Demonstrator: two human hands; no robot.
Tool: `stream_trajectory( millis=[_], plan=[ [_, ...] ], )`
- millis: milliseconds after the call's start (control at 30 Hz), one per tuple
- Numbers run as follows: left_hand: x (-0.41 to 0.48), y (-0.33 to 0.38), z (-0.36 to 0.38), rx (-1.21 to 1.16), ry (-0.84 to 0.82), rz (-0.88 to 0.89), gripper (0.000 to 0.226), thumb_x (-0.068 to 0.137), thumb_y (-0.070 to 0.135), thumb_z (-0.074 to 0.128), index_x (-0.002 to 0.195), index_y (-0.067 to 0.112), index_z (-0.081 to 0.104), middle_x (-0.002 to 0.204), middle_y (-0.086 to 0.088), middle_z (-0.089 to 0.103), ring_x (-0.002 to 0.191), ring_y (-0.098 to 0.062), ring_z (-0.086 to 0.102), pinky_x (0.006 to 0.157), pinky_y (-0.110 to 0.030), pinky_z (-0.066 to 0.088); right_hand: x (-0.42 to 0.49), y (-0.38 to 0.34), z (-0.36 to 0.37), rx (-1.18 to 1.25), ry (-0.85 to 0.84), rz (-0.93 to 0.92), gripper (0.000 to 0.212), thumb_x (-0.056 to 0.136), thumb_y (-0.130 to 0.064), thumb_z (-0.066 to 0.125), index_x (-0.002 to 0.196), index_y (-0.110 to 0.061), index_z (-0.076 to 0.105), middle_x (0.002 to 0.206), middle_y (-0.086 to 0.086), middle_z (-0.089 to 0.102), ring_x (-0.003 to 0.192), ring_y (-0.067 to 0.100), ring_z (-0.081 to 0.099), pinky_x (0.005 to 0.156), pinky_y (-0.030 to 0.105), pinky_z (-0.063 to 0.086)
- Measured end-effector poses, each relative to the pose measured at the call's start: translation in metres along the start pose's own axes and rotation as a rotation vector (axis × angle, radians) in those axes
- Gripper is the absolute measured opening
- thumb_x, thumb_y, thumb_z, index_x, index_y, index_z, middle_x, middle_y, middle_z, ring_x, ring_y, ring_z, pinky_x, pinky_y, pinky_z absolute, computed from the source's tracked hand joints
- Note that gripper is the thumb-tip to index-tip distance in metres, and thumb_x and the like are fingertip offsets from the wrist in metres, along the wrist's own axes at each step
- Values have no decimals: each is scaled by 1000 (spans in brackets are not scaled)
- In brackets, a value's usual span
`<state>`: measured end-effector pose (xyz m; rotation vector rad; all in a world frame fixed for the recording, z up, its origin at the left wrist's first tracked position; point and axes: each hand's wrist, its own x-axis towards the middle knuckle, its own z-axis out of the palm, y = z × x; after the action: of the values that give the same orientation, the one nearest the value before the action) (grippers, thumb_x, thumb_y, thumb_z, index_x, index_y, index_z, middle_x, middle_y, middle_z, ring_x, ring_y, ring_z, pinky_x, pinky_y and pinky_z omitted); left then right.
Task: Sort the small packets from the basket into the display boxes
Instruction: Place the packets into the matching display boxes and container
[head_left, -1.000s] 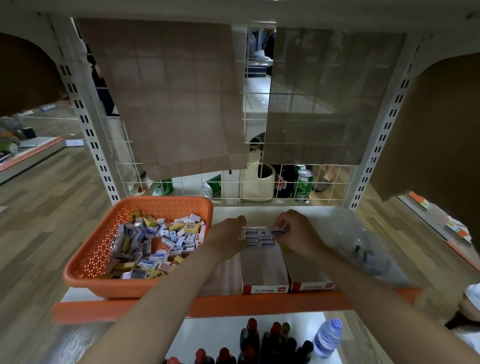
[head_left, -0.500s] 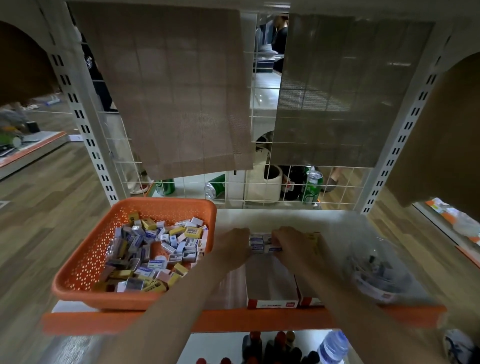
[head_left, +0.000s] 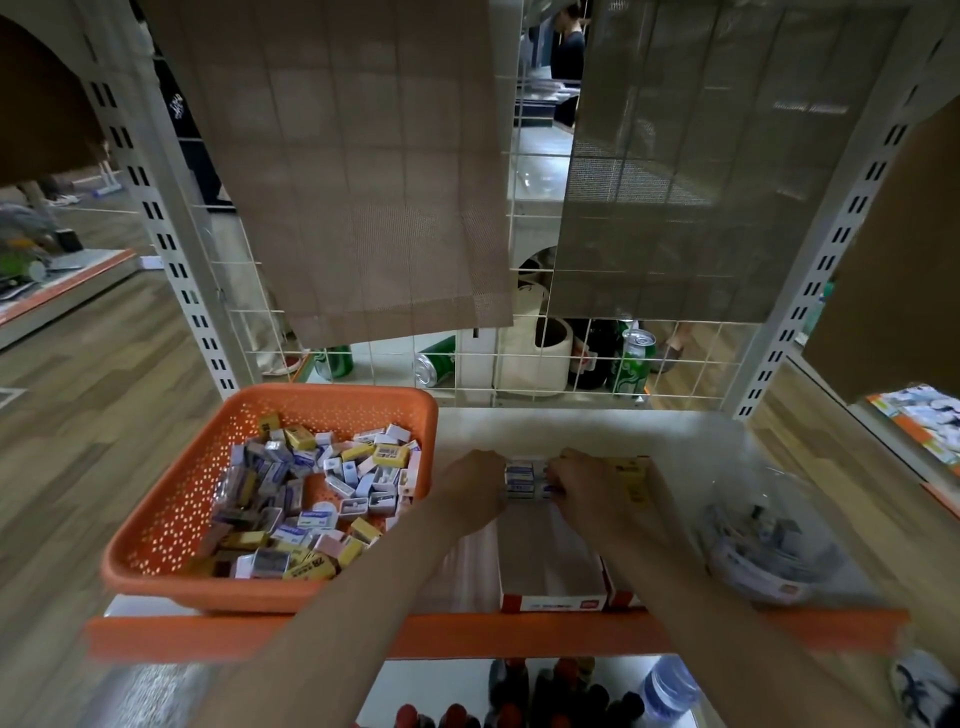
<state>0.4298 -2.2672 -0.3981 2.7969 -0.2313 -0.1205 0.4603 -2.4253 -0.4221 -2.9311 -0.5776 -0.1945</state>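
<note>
Small blue-and-white packets in the white cardboard display box lie between the touching left hand and right hand; whether either grips them cannot be told.

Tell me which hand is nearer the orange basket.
Left. The left hand sits just right of the orange basket; the right hand is farther right, past the row of packets in the display box.

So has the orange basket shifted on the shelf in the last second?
No. The orange basket sits as before against the shelf's orange front edge and left of the display box; only the camera moved.
</note>
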Motion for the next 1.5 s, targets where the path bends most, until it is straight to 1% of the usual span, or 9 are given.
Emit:
stream_trajectory(
  millis=[167, 367, 567, 800, 967, 1167, 1267, 1400, 1500],
  plan=[
    [-9, 3, -7, -9, 26, -7, 34, 93, 20, 53, 126, 13, 52, 122, -7, 59, 108, -21, 59, 86, -27, 47, -3, -3, -12, 44, 27, -70, 13, 86, -21, 62, 98, -15, 63, 100, 2, 61, 94, 21, 58, 71, 27, 34],
    [-28, -8, -45, 151, 318, 96, 41, 93, 22, 48, 133, 19, 46, 131, -2, 50, 119, -21, 49, 97, -30, 34, 0, -30, -41, 116, 189, -127, 13, 88, -19, 57, 100, -17, 63, 96, 1, 64, 89, 22, 60, 71, 26, 27],
    [-69, -70, -81, 261, 348, -61, 39, 93, 26, 48, 132, 24, 47, 134, 2, 48, 125, -20, 43, 102, -32, 29, 10, -96, -59, 237, 249, -253, 12, 86, -14, 59, 96, -14, 66, 91, 3, 67, 86, 23, 62, 78, 28, 37],
    [-121, -140, -97, 277, 213, -290, 36, 90, 27, 52, 126, 27, 52, 131, 0, 49, 126, -23, 44, 103, -36, 33, 27, -166, -36, 155, -2, -405, 17, 87, -20, 58, 103, -18, 65, 106, 2, 63, 103, 21, 56, 80, 25, 32],
    [-139, -166, -97, 292, 145, -287, 38, 92, 25, 48, 130, 27, 48, 127, 0, 50, 122, -22, 46, 95, -32, 37, 34, -205, -12, 138, -130, -405, 19, 89, -16, 57, 106, -15, 65, 110, 6, 64, 110, 25, 54, 100, 37, 34],
    [-140, -182, -95, 358, 150, -250, 43, 93, 23, 48, 136, 27, 44, 133, 2, 48, 128, -18, 42, 101, -31, 32, 39, -239, 9, 166, -346, -385, 21, 88, -13, 57, 108, -10, 62, 109, 12, 62, 105, 30, 57, 83, 34, 43],
    [-138, -185, -96, 379, 149, -234, 41, 91, 21, 52, 132, 26, 47, 131, 2, 48, 128, -18, 40, 100, -31, 30, 40, -249, 17, 200, -338, -360, 12, 87, -13, 56, 98, -12, 59, 101, 11, 61, 96, 31, 58, 71, 31, 39],
    [-137, -187, -93, 368, 165, -231, 42, 91, 17, 50, 132, 25, 46, 130, 2, 49, 126, -19, 41, 102, -32, 29, 46, -259, 20, 261, -334, -335, 25, 85, -13, 58, 109, -17, 53, 106, 7, 60, 93, 30, 59, 65, 32, 42],
    [-136, -188, -92, 384, 178, -210, 38, 92, 19, 50, 129, 26, 48, 130, 4, 49, 124, -18, 42, 101, -31, 29, 50, -264, 27, 297, -397, -311, 23, 86, -13, 57, 107, -22, 57, 96, 5, 62, 83, 28, 59, 51, 27, 34]
  ],
)
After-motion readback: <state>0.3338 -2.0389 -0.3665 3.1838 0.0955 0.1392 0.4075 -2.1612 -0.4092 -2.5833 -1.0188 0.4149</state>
